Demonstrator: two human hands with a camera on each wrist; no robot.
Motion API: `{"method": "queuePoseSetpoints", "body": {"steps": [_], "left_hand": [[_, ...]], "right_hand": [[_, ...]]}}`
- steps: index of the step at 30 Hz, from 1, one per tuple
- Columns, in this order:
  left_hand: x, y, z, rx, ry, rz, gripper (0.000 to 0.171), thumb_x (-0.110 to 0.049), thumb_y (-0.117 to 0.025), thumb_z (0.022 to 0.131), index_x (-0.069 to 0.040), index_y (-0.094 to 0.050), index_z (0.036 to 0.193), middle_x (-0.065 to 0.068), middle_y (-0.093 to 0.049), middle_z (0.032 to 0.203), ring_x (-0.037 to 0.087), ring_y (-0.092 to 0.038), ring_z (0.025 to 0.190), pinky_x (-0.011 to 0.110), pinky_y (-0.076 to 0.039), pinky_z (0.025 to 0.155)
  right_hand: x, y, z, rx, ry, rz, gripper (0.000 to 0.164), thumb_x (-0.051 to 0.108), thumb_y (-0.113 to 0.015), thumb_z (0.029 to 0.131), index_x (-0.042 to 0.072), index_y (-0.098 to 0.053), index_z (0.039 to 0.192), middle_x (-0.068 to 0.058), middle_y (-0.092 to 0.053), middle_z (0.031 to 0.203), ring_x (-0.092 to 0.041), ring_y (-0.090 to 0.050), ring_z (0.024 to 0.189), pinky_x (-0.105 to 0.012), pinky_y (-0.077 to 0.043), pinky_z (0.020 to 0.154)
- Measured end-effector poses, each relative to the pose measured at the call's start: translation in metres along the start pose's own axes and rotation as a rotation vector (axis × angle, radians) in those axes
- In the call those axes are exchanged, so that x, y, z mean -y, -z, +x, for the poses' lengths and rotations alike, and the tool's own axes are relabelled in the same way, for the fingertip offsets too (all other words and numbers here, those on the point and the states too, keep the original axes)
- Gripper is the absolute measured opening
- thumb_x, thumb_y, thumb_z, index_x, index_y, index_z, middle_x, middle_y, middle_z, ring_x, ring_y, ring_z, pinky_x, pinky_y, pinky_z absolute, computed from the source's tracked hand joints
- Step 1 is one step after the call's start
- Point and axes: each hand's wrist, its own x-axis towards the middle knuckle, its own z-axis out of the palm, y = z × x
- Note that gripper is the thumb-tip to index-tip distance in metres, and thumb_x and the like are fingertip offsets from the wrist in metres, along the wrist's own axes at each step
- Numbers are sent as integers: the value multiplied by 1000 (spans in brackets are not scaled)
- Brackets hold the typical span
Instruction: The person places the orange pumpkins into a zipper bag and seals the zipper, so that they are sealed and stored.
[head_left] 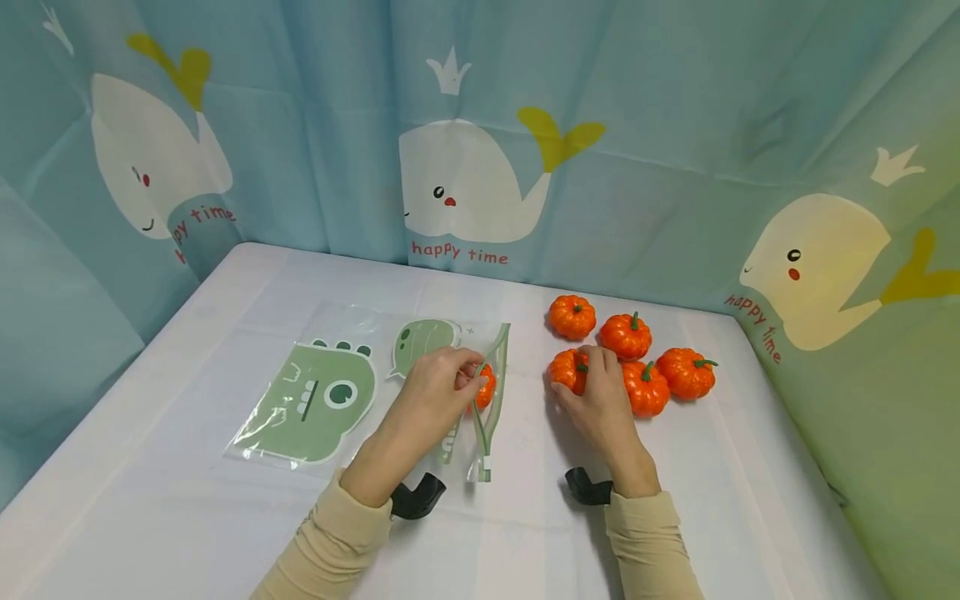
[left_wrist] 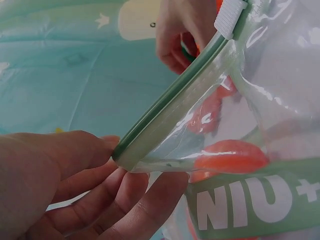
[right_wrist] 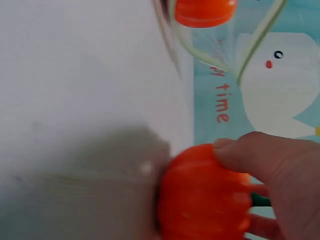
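Note:
My left hand (head_left: pixel 438 383) pinches the green zip edge of a clear zip-lock bag (left_wrist: pixel 165 105) between thumb and fingers, and the bag's mouth gapes toward the right. Inside the bag lies an orange toy pumpkin (head_left: pixel 487 388), partly covered by the hand in the head view. A white slider (left_wrist: pixel 230 19) sits on the zip strip. To the right, my right hand (head_left: pixel 603 404) grips another small toy pumpkin (right_wrist: pixel 200 200) with a green stem, thumb on one side and fingers on the other. That pumpkin is at the left of a group on the table.
Several more orange pumpkins (head_left: pixel 686 373) stand close behind and right of my right hand. A second clear bag (head_left: pixel 318 408) with a green monster print lies flat on the white-covered table (head_left: pixel 150 450) at left. A blue curtain (head_left: pixel 322 150) with whales hangs behind the table.

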Motion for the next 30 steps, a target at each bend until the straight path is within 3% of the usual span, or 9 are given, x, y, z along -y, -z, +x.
{"method": "queuePoseSetpoints", "body": {"steps": [8, 21, 30], "left_hand": [[1, 1, 2, 0, 3, 3, 15, -4, -67, 88, -3, -73, 102, 2, -65, 84, 13, -57, 75, 27, -53, 73], [2, 3, 2, 13, 27, 1, 17, -3, -66, 88, -2, -73, 104, 4, -67, 86, 14, -58, 78, 27, -53, 73], [3, 4, 1, 22, 41, 2, 18, -3, -66, 88, -4, -74, 104, 3, -66, 86, 14, -56, 77, 26, -52, 72]], "right_hand": [[5, 13, -2, 36, 10, -31, 46, 14, -76, 86, -7, -57, 122, -28, -48, 132, -45, -47, 122, -57, -44, 105], [5, 17, -1, 95, -14, -42, 49, 13, -72, 88, -5, -53, 129, -28, -45, 139, -45, -47, 128, -57, -43, 106], [4, 18, -3, 101, 30, -35, 44, 9, -72, 87, -4, -57, 126, -25, -50, 135, -42, -47, 129, -56, -43, 107]]}}
